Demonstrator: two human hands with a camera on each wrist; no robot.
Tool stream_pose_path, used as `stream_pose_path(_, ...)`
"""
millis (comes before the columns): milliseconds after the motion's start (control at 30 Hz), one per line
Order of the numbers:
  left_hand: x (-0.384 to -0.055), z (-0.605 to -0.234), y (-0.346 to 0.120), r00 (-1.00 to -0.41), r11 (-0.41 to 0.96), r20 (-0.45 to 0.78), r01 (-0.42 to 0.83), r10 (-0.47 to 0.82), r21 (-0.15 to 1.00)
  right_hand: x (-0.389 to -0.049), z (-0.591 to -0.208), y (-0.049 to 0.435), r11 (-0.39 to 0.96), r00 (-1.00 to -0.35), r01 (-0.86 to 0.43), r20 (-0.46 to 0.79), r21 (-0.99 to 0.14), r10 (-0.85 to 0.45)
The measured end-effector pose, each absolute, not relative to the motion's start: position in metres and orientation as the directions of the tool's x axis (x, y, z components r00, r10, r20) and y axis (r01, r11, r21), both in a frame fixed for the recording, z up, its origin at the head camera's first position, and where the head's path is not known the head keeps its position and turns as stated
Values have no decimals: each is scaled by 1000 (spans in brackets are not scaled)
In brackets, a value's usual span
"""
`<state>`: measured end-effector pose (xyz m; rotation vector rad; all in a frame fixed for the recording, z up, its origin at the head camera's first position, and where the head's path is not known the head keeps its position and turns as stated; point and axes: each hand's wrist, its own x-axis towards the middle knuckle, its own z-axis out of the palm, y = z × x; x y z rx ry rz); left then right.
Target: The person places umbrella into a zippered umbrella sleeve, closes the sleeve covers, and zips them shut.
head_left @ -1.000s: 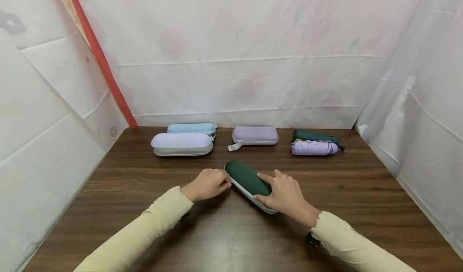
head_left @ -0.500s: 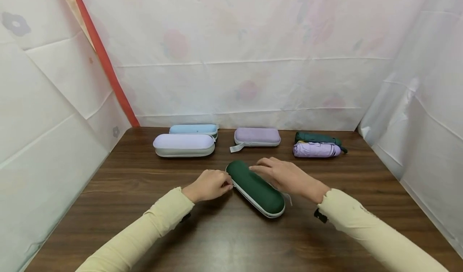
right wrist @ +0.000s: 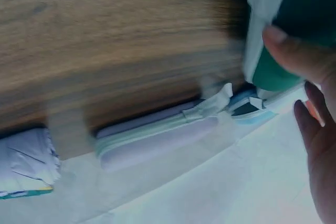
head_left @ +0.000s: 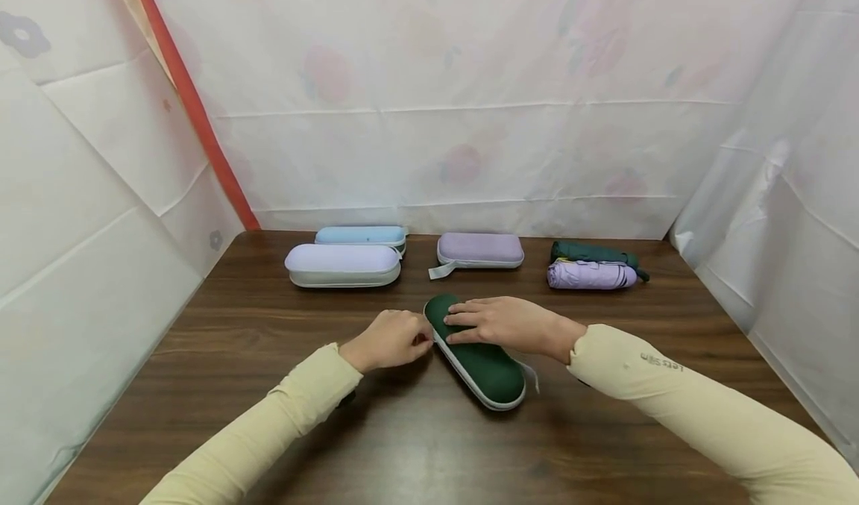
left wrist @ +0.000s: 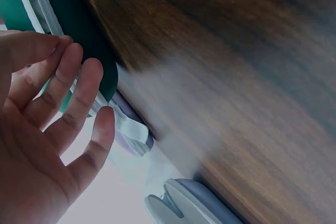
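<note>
A dark green zippered hard case (head_left: 496, 374) with a white zip edge lies slantwise on the table, its grey strap (head_left: 530, 375) hanging off the right side. At its left edge my left hand (head_left: 396, 339) pinches the zip pull between thumb and index finger; the pull is mostly hidden by the fingertips. The other fingers of that hand (left wrist: 47, 119) are loosely spread beside the zip (left wrist: 39, 3). Across the top of the case lies my right hand (head_left: 513, 324), fingers over the lid, while its thumb (right wrist: 289, 51) presses the opposite side.
Behind, a lavender case (head_left: 342, 266) stands in front of a light blue case (head_left: 359, 234). A mauve case (head_left: 479, 250) with a strap lies at back centre. Folded umbrellas, purple (head_left: 590, 275) and green (head_left: 590, 251), lie at back right. Patterned white sheets (head_left: 429, 154) enclose the table.
My right hand lifted from the lower right end of the green case, moved up and left, and settled across its upper part. My left hand stays at the zip.
</note>
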<state>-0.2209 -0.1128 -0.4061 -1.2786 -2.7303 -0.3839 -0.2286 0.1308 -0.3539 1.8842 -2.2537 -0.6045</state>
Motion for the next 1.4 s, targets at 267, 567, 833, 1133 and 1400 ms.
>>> stream_pose_path(267,-219,-402,-112,-642,606,183,765,744,218,-227,-347,118,214,-257,-935,-125,283,-958)
stream_pose_path(567,-216,-403,-113,-643,606,182,764,744,223,-228,-347,115,304,-329,-939,-159,163,-931)
stream_pose_path(833,-217,-404,-113,-644,609,180,764,744,215,-228,-348,116,362,-373,-928,-177,91,-911)
stream_pose_path(1133,-216,-404,-114,-642,613,170,765,747,196,-230,-353,118,347,-358,-931,-102,111,-928)
stream_pose_path(1400,-217,-405,-116,-653,624,162,756,740,200,-231,-360,125,317,-326,-933,-32,171,-945)
